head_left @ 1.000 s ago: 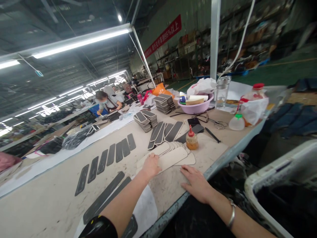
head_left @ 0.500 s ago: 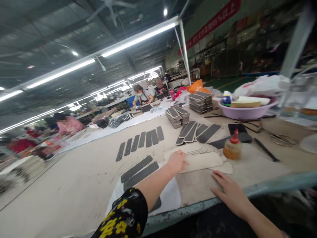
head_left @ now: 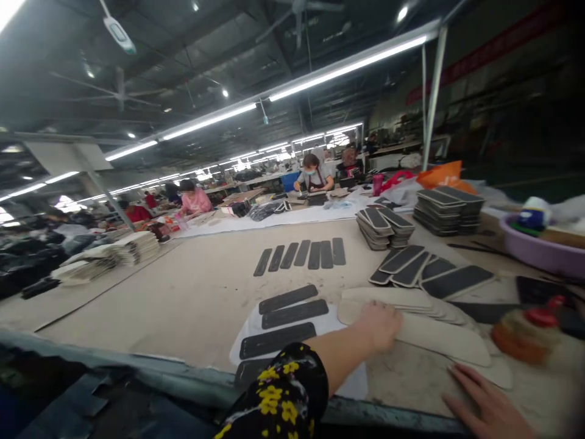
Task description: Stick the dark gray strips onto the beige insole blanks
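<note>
Two hands are on the desk (head_left: 183, 292), and we take them in turn. Our left hand (head_left: 380, 324), at the end of a forearm with a black sleeve printed in yellow flowers, lies on the near end of a fan of pale strips (head_left: 439, 341). Its fingers bend down over the top strip. We cannot tell whether they pinch a strip or only press on it, since the back of the hand hides them. Our right hand (head_left: 487, 407) lies flat with its fingers spread and holds nothing. It is close to the front edge of the desk, just beside the nearest pale strip and partly cut off by the frame.

Left of the pale fan, a white sheet (head_left: 249, 341) carries several dark strips (head_left: 287, 316) laid side by side. Farther back a row of shorter dark strips (head_left: 301, 255) lies on the bare desk. Behind the pale fan we see a spread of dark pieces (head_left: 429, 271), then two stacks of dark pieces (head_left: 384, 225) (head_left: 450, 210). To the right a blurred bottle with a red cap (head_left: 525, 332) stands near the fan, and a purple basin (head_left: 539, 253) sits beyond it. At the far end of the desk a person in a grey top (head_left: 315, 178) and a person in pink (head_left: 195, 198) bend over their own work.
</note>
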{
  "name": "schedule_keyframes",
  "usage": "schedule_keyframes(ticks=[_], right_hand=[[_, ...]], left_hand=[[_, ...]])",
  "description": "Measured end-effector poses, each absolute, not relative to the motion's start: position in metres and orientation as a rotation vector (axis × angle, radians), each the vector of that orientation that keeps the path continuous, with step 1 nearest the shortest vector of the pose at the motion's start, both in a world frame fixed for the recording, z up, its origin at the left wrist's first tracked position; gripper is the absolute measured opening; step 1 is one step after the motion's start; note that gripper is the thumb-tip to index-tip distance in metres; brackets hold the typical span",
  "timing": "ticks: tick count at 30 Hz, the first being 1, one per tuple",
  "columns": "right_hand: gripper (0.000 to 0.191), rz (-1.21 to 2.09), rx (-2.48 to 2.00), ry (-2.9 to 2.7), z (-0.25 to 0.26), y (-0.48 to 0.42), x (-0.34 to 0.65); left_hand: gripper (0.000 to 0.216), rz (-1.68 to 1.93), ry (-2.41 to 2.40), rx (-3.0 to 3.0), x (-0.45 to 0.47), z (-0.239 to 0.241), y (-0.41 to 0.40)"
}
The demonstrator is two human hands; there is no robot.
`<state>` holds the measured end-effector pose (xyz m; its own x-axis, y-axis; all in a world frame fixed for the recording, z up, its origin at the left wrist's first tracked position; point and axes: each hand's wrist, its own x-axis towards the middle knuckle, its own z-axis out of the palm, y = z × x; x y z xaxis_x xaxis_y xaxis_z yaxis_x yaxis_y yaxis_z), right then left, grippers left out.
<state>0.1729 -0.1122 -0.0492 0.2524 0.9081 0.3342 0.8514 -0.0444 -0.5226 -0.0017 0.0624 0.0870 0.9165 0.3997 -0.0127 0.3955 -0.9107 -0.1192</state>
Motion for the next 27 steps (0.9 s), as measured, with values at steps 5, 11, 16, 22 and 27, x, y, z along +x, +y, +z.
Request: schedule_keyframes(ticks=[5,11,16,22,27], right_hand=[[0.055,0.268,-2.151,-1.540,-0.002,-0.114,0.147],[0.055,0.378,-2.214,-1.475,0.020,-0.116,0.139],[0.054,0.386,-2.154,-1.457,0.028,-0.117,0.136],[0.042,0.237,-1.987,-1.213,0.023,-0.127,0.140],[0.038,-0.159,-1.878,-1.225,0.031,-0.135,0.133]], left_hand=[[0.023,0.106,-0.658,-3.027,-0.007,0.086,0.066],[0.029,0.048,-0.760,-3.056,-0.001,0.088,0.065],[0.041,0.011,-0.899,-3.141,0.003,0.096,0.066],[0.023,0.283,-0.906,-3.502,-0.009,0.114,0.080],[0.027,0.648,-0.951,-3.730,-0.039,0.117,0.079]])
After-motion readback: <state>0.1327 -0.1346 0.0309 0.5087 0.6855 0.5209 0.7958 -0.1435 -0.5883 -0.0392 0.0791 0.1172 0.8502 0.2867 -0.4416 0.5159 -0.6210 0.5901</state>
